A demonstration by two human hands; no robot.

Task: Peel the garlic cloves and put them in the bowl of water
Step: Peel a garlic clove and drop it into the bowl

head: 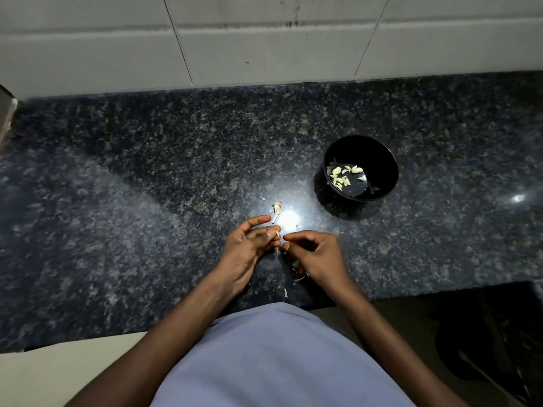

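Granite counter (147,171) holds our work; our left hand (249,248) pinches a small clove (277,234), right hand (314,254) pinches at its skin; we judge the slick clove could slip onto the dark stone; one black bowl (379,160) far right, roughly ten peeled cloves (342,174) floating; one bare stalk (277,210) just beyond our fingers.

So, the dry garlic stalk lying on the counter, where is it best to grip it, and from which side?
Probably pinch the garlic stalk at its thin stem end, coming from above on the near side. That end points toward the left hand; the frayed root end is crumbly.
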